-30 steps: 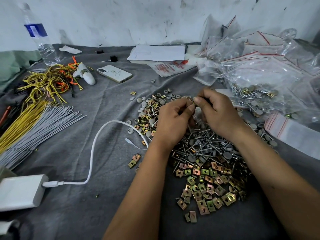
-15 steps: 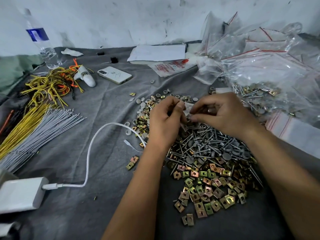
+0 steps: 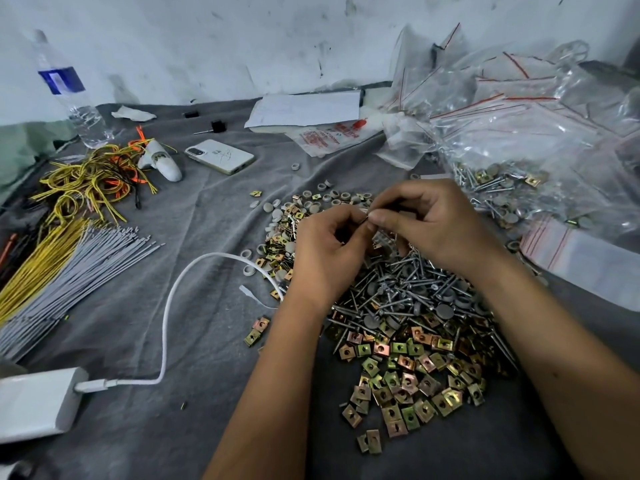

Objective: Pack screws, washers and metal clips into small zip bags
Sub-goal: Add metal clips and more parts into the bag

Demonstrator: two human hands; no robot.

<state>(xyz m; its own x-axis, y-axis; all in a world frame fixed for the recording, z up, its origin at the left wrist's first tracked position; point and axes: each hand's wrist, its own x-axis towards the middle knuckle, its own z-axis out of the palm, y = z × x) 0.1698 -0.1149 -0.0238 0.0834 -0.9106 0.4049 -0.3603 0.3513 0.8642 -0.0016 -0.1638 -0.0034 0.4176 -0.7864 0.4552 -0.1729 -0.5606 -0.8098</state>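
My left hand (image 3: 329, 251) and my right hand (image 3: 433, 223) meet above a heap of silver screws (image 3: 408, 292). Together their fingertips pinch the mouth of a small clear zip bag (image 3: 382, 237), which hangs between them and is mostly hidden by my fingers. Gold and copper metal clips (image 3: 405, 372) lie in front of the screws. Grey round washers (image 3: 322, 197) are scattered behind my hands. A pile of filled and unfilled zip bags (image 3: 512, 133) with red seal lines sits at the back right.
A white charger (image 3: 34, 405) with its cable (image 3: 166, 327) lies at the left front. Bundles of grey and yellow ties (image 3: 59, 258), a phone (image 3: 220, 155), a water bottle (image 3: 69, 95) and papers (image 3: 304, 109) lie on the grey cloth (image 3: 173, 427).
Both hands have shifted slightly and keep working the small bag's mouth between their fingertips; the view has tilted a little. The piles have not moved.
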